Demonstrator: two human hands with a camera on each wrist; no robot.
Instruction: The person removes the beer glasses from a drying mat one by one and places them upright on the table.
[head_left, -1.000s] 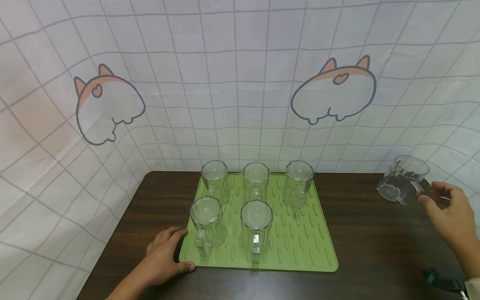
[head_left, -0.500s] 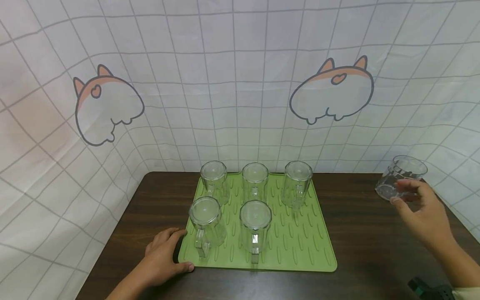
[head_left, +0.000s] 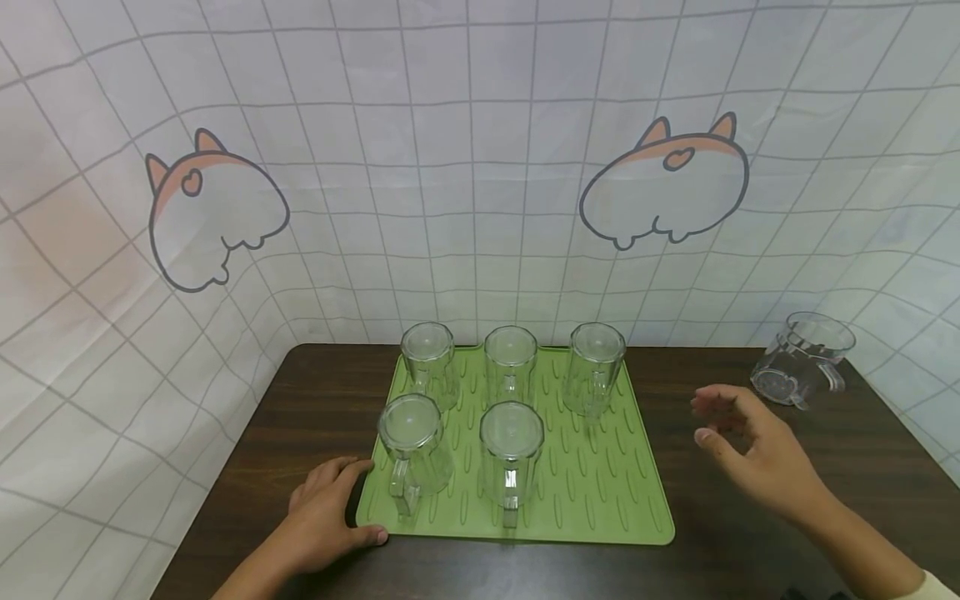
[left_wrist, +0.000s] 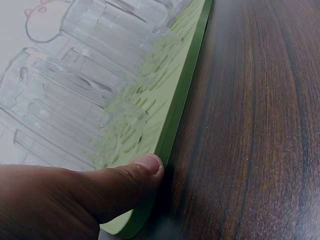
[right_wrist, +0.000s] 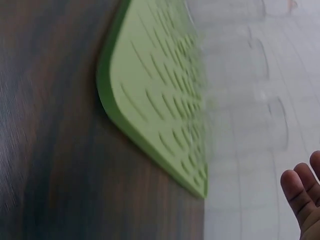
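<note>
A green ridged drying mat (head_left: pixel 592 500) lies on the dark wooden table. Clear glass mugs stand upside down on it: a back row of three, including the right one (head_left: pixel 595 371), and a front pair, left mug (head_left: pixel 416 446) and middle mug (head_left: pixel 512 454), handles toward me. My left hand (head_left: pixel 322 512) rests at the mat's front left corner; its thumb (left_wrist: pixel 132 182) touches the edge in the left wrist view. My right hand (head_left: pixel 772 458) hovers right of the mat, fingers loosely bent, holding nothing. Another clear mug (head_left: pixel 802 358) stands upright at the back right.
A white grid-patterned curtain (head_left: pixel 510 208) with cartoon animal prints hangs behind the table and along both sides. The dark wooden table (head_left: pixel 705 517) extends to the right of the mat.
My right hand has moved left from beside the upright mug toward the mat, without anything in it. That mug is at the same spot. The left hand has stayed still.
</note>
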